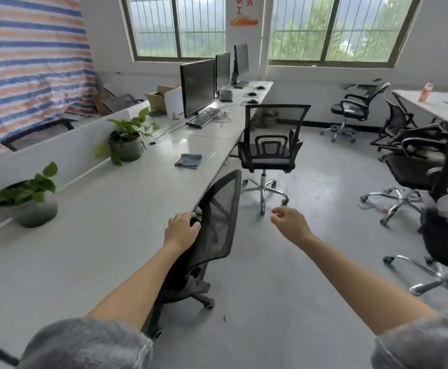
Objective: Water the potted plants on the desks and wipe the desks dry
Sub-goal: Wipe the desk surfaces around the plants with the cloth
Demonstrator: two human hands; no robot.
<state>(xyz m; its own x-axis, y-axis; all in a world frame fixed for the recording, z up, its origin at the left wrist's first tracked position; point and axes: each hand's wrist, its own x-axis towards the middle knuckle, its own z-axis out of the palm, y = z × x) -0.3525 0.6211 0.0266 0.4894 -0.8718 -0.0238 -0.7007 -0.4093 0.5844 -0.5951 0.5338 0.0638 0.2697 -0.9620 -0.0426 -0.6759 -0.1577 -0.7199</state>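
Your left hand (181,230) grips the top of the mesh chair (219,217) at the long white table (97,249). Your right hand (289,222) hangs loosely curled and empty over the grey floor (310,275). The near potted plant (31,201) and the far potted plant (127,139) stand by the partition (65,153), with the blue cloth (188,161) near the far one.

Office furnishings in view
A black mesh chair (217,222) stands lower centre, a second chair (270,153) mid-frame; monitors (197,87) and keyboard (203,117) upper centre; striped tarp (31,62) upper left.
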